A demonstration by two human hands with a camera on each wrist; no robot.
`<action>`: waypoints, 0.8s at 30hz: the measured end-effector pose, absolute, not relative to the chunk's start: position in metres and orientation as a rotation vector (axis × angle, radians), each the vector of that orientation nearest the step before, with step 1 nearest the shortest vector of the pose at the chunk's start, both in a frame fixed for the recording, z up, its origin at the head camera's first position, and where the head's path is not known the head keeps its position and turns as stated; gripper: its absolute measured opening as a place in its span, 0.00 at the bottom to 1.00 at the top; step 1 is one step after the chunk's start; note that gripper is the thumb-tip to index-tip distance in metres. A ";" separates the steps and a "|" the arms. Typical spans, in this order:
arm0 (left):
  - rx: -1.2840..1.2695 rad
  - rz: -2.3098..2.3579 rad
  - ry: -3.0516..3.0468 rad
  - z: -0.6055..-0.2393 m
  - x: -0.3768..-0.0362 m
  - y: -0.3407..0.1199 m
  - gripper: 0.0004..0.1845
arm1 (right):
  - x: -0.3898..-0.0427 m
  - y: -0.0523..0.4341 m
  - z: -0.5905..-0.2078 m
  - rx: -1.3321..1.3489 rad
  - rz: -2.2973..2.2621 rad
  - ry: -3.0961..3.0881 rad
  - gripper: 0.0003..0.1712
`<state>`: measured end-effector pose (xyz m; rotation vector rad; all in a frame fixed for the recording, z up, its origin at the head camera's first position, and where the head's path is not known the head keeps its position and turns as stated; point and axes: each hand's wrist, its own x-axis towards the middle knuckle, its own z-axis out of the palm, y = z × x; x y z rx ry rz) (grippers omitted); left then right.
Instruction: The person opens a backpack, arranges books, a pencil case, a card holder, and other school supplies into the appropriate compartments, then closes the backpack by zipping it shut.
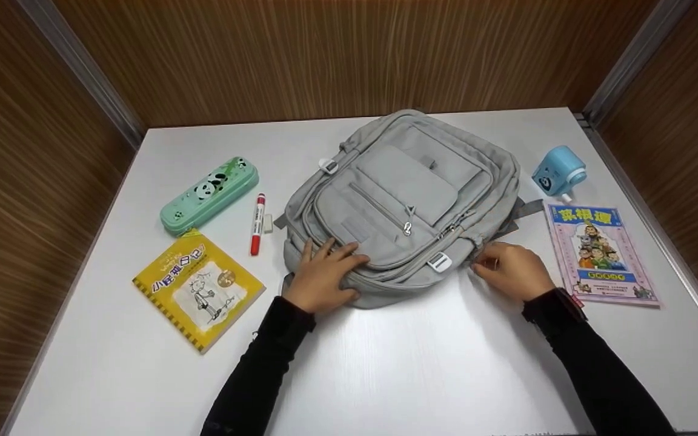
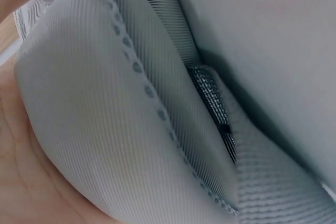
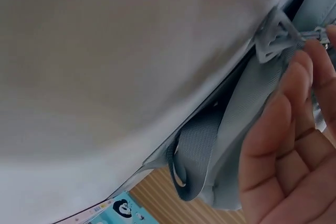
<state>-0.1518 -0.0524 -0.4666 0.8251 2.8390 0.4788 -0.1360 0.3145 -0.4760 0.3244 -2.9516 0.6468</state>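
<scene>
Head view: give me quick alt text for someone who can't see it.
A grey backpack lies flat on a white table; the left hand rests on its near edge while the right hand pinches something small at its right side. Left of it lie a green panda pencil case, a red marker and a yellow book; to the right, a blue sharpener and a pink book.

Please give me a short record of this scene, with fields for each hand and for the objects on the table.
left hand: rests on the near edge of the grey backpack
right hand: pinches a zipper pull at the backpack's right side
left of backpack: panda pencil case, red marker, yellow book
right of backpack: blue sharpener, pink book
surface: white table
</scene>
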 end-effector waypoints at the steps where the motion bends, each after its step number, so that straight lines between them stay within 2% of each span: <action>1: 0.828 0.479 2.838 -0.466 -0.152 -0.052 0.34 | -0.136 0.314 -0.476 0.332 0.644 -2.960 0.05; 12: 0.859 0.493 2.836 -0.465 -0.153 -0.054 0.34 | -0.138 0.311 -0.474 0.306 0.589 -2.950 0.04; 24: 0.842 0.497 2.825 -0.466 -0.152 -0.052 0.33 | -0.141 0.305 -0.476 0.312 0.492 -2.978 0.09</action>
